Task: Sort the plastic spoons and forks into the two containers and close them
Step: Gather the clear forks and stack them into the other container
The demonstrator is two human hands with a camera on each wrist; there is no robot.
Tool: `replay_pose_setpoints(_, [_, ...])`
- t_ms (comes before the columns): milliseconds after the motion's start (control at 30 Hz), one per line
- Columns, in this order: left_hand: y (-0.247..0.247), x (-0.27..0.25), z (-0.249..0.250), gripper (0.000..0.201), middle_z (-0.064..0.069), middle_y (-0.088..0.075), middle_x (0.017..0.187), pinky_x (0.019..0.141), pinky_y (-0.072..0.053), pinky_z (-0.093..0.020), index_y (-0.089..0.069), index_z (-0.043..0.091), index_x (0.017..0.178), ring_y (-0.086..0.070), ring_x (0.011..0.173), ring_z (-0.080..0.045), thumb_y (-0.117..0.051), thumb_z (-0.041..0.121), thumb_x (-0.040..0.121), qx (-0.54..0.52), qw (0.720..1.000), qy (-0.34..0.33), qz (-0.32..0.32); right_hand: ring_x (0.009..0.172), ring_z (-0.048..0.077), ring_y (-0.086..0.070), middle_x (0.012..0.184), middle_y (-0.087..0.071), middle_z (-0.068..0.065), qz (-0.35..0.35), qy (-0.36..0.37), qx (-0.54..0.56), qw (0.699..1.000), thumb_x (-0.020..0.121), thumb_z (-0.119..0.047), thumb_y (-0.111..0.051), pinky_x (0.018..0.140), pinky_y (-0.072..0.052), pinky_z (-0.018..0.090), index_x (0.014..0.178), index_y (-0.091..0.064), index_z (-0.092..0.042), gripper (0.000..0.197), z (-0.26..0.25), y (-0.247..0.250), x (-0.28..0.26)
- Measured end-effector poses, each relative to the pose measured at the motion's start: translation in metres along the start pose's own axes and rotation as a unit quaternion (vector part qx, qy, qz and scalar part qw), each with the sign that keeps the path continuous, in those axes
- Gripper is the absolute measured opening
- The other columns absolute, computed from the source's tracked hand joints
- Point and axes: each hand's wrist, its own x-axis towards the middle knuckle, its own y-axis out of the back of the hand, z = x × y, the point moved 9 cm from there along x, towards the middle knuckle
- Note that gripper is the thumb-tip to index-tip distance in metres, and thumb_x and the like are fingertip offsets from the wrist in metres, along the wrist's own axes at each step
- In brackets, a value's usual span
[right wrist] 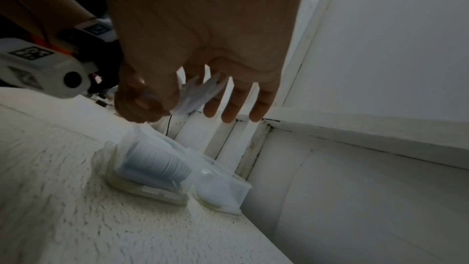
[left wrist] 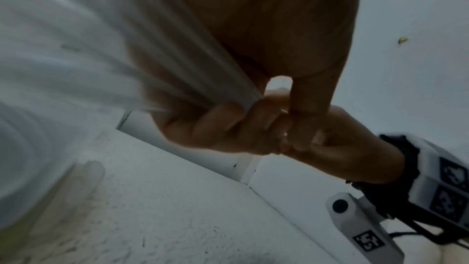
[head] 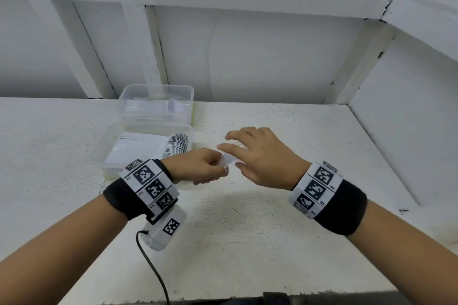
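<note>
My left hand [head: 205, 167] grips a bundle of clear plastic forks [head: 229, 160] above the middle of the table. My right hand [head: 255, 153] meets it from the right. Its thumb and forefinger pinch the bundle's end and the other fingers [right wrist: 228, 107] hang straight. The forks [right wrist: 200, 93] show between the fingers in the right wrist view. In the left wrist view the forks [left wrist: 127, 57] fan out blurred from my left hand [left wrist: 266, 27]. Two clear containers stand left of the hands. The near container [head: 109, 146] holds stacked white spoons [head: 148, 146]; the far container [head: 158, 91] holds clear cutlery.
The white table [head: 272, 230] ends at a white wall [head: 247, 57] behind and a side panel [head: 409, 131] on the right. Both containers [right wrist: 152, 194] sit close to the back wall. A black cable [head: 153, 272] hangs from my left wrist camera.
</note>
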Motion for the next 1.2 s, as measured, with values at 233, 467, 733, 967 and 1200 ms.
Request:
replay_pose_setpoints(233, [0.031, 0.000, -0.002, 0.029, 0.005, -0.042, 0.061, 0.051, -0.031, -0.019, -0.043, 0.016, 0.067, -0.038, 0.052, -0.008, -0.056, 0.029, 0.089, 0.222, 0.974, -0.008, 0.052, 0.045, 0.021, -0.051, 0.092, -0.060, 0.010, -0.041, 0.014, 0.088, 0.995, 0.091, -0.023, -0.047, 0.034, -0.036, 0.026, 0.117, -0.051, -0.010, 0.030, -0.001, -0.015, 0.022])
replay_pose_setpoints(467, [0.087, -0.003, -0.016, 0.029, 0.008, -0.044, 0.064, 0.056, -0.034, -0.025, -0.037, 0.022, 0.071, -0.047, 0.066, -0.016, -0.046, 0.041, 0.092, 0.390, 0.908, 0.023, 0.152, 0.065, 0.034, -0.055, 0.111, -0.053, 0.010, -0.100, -0.062, 0.156, 0.981, 0.100, -0.021, -0.036, 0.060, -0.048, 0.045, 0.132, -0.043, -0.013, 0.033, 0.022, -0.033, 0.059])
replay_pose_setpoints(733, [0.181, -0.005, -0.044, 0.030, 0.007, -0.051, 0.090, 0.072, -0.036, -0.025, -0.049, 0.023, 0.104, -0.049, 0.086, -0.015, -0.053, 0.048, 0.088, 0.322, 0.923, 0.066, 0.201, 0.112, 0.022, -0.053, 0.128, -0.054, 0.004, -0.096, -0.118, 0.262, 0.953, 0.100, -0.020, -0.037, 0.087, -0.037, 0.025, 0.131, -0.046, -0.014, 0.033, 0.063, -0.039, 0.140])
replay_pose_setpoints(967, [0.297, -0.012, -0.138, 0.042, -0.006, -0.062, 0.108, 0.090, -0.046, -0.033, -0.044, 0.013, 0.127, -0.059, 0.099, -0.023, -0.051, 0.036, 0.093, 0.072, 0.934, 0.169, 0.306, 0.110, 0.030, -0.054, 0.125, -0.055, 0.014, -0.106, -0.153, 0.239, 0.953, 0.100, -0.014, -0.036, 0.086, -0.040, 0.032, 0.141, -0.032, -0.012, 0.041, 0.100, -0.073, 0.221])
replay_pose_setpoints(1200, [0.304, 0.007, -0.201, 0.033, -0.013, -0.058, 0.102, 0.077, -0.052, -0.036, -0.054, -0.003, 0.117, -0.060, 0.085, -0.028, -0.048, 0.022, 0.096, -0.051, 0.907, 0.288, 0.303, 0.099, 0.033, -0.056, 0.127, -0.050, 0.013, -0.148, -0.139, 0.164, 0.965, 0.094, 0.001, -0.036, 0.077, -0.040, 0.032, 0.130, -0.041, -0.006, 0.036, 0.095, -0.128, 0.269])
